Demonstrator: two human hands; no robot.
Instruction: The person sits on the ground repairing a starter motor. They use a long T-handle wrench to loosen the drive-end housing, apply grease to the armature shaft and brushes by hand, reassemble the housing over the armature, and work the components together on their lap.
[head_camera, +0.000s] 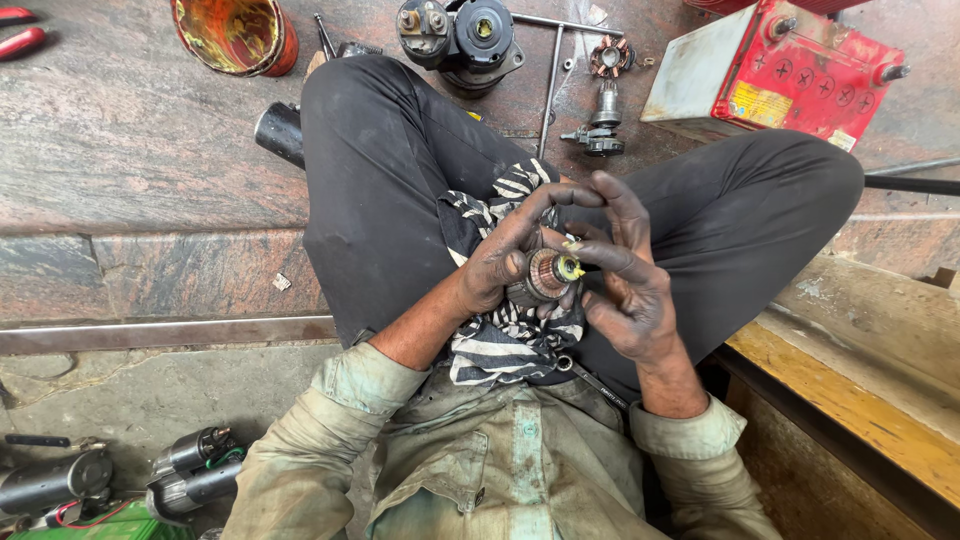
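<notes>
you sit cross-legged on a worn stone floor (150, 150) that fills the upper left of the frame, with a yellow-edged wooden bench (860, 390) running down the right side. at upper right lies a red and white battery (770, 65), tipped on its side. at top centre stands a dark starter motor (462, 35), and just right of it a small armature (605, 95) with copper at its head lies beside a thin steel rod (548, 85). a paint-smeared can (235, 35) sits at upper left, and two more motors (190, 470) lie at lower left.

in the middle of the frame, over a striped cloth (500, 320) on your lap, both hands meet around a small rotor (545, 275). your left hand (500, 265) is wrapped shut around its body from the left side. your right hand (625, 285) has thumb and forefinger pinched together on the yellowish tip, the other fingers spread loose.

by the look of it, you are working on the end of the rotor, cleaning or seating something at the shaft tip. the next move likely calls for a steady grip from the left hand and a fine twist or pull from the right fingertips, without letting greasy fingers slip.

the rotor is short and round, with reddish copper bars around its drum and a pale yellow end piece; its lower part is hidden by your fingers.
</notes>
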